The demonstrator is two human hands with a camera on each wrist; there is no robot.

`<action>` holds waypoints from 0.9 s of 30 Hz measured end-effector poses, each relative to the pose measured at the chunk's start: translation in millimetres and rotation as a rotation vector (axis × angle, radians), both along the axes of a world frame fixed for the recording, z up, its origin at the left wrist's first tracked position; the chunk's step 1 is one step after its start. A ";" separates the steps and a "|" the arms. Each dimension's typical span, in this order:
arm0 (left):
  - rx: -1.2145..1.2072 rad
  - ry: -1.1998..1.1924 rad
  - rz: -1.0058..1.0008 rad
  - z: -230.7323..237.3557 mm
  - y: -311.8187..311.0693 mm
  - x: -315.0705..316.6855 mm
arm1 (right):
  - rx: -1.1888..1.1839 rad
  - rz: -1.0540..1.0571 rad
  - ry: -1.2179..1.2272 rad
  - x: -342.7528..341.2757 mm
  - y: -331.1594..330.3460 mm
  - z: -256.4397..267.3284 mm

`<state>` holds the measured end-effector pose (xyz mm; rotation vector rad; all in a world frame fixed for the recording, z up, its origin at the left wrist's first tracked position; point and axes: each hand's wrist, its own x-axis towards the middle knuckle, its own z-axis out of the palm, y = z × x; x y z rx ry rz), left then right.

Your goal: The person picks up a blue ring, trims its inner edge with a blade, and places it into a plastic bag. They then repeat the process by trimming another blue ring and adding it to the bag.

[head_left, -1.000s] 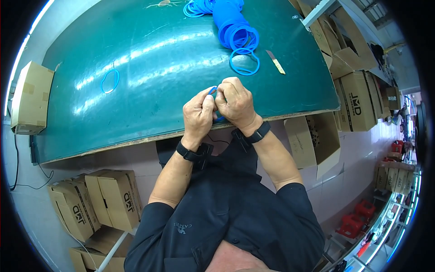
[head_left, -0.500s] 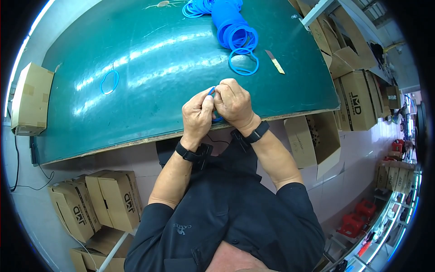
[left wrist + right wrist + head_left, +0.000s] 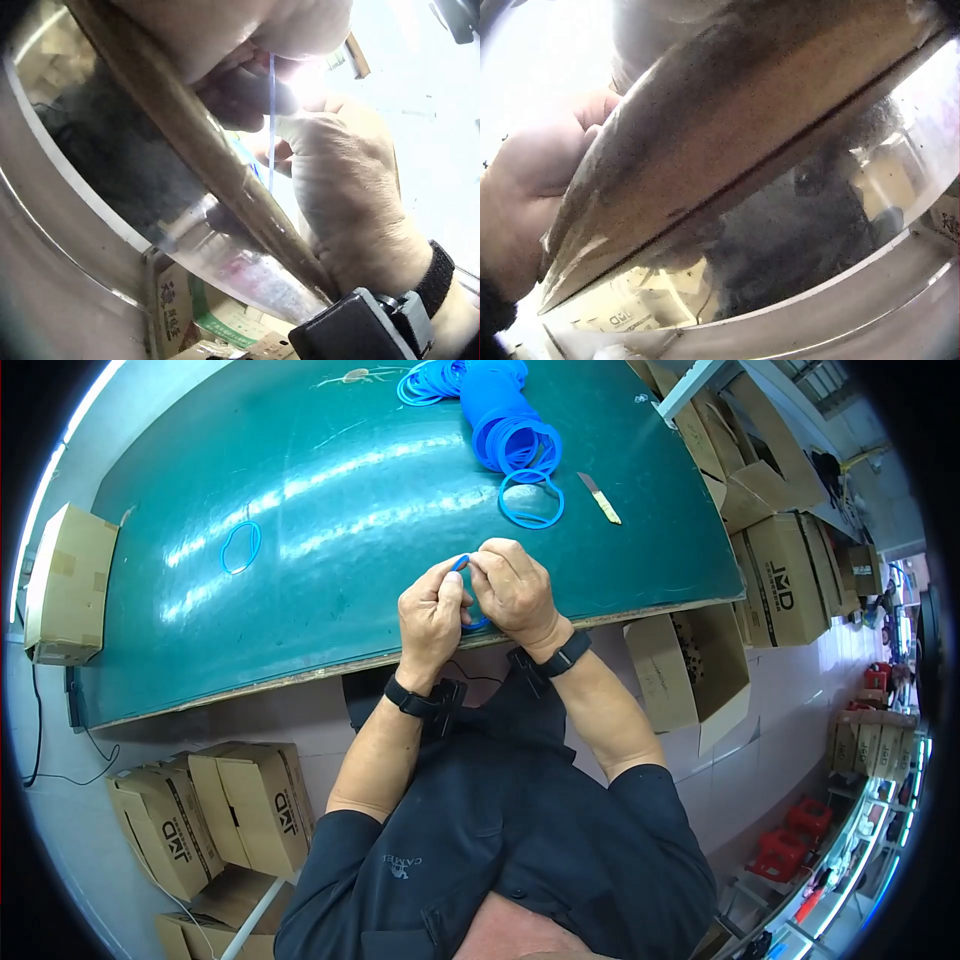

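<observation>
At the table's front edge, the left hand [image 3: 430,622] and the right hand [image 3: 515,595] meet. Between their fingertips a thin blue ring [image 3: 460,563] is pinched; its lower part [image 3: 476,625] shows below the fingers, and the rest is hidden by the hands. In the left wrist view the right hand [image 3: 345,180] faces the left hand [image 3: 225,30], with a pale blue strand [image 3: 271,120] of the ring stretched down between them. The right wrist view shows the left hand [image 3: 540,169] beyond the table edge, its fingertips hidden.
A long stack of blue rings [image 3: 492,400] lies on the green table [image 3: 340,590], with a loose ring [image 3: 503,510] at its near end. Right of it lies a knife [image 3: 606,510]; another ring [image 3: 258,540] lies far left. Cardboard boxes [image 3: 70,585] stand around the table.
Both hands keep their pinch on the ring near the table edge. The blue part between the fingertips shows slightly more, and the view has shifted a little.
</observation>
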<state>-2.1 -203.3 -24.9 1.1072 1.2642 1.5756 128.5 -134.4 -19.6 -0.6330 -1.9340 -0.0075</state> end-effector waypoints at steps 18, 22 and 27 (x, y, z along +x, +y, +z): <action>-0.007 -0.036 -0.073 1.3 -0.7 -3.7 | 0.013 -0.008 -0.076 3.1 0.9 3.0; -0.016 -0.038 -0.083 -0.6 0.7 -4.0 | 0.016 -0.012 -0.066 4.5 1.6 1.6; -0.007 -0.045 -0.078 -1.4 0.9 -3.4 | 0.043 -0.024 -0.034 2.8 0.6 -0.6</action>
